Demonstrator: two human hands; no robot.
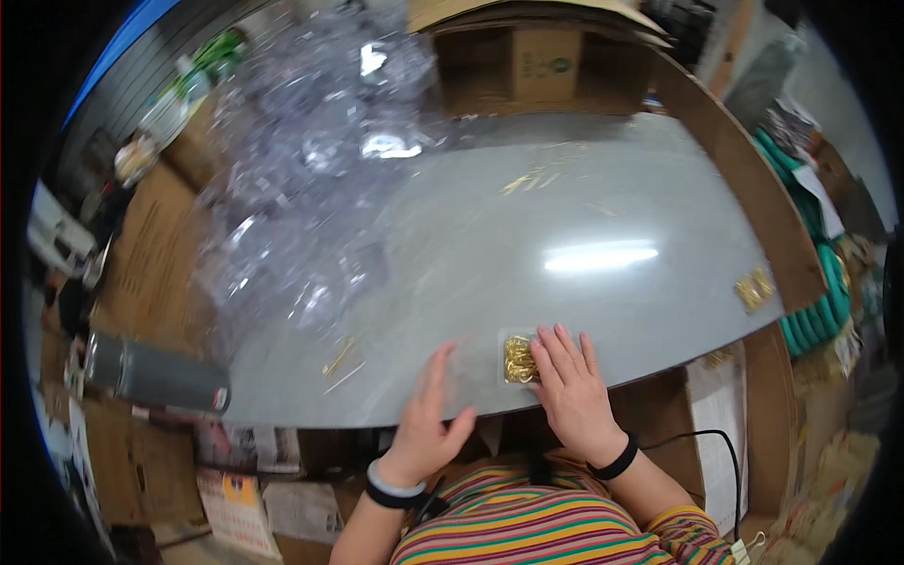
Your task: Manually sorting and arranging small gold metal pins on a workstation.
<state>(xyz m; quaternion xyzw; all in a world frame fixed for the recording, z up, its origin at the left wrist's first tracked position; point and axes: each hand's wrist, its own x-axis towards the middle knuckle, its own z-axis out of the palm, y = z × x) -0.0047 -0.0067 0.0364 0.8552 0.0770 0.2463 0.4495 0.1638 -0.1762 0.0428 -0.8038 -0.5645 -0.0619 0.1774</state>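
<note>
Near the table's front edge lies a small clear plastic pack (519, 360) filled with thin gold-coloured metal pieces, whose exact kind I cannot make out. My right hand (573, 388) rests flat over the pack's right side, fingers stretched out and covering part of it. To the left of the pack, my left hand (428, 435) is held apart from it, with thumb and fingers spread, slightly blurred and holding nothing. A few loose gold-coloured strips (341, 362) lie on the table farther left.
A large heap of clear plastic shells (311, 169) covers the grey table's (452, 245) left side. More gold-coloured pieces lie at the back (537, 177) and the right edge (753, 289). A dark grey bottle (155, 374) lies at the left front. Cardboard walls (744, 160) border the right.
</note>
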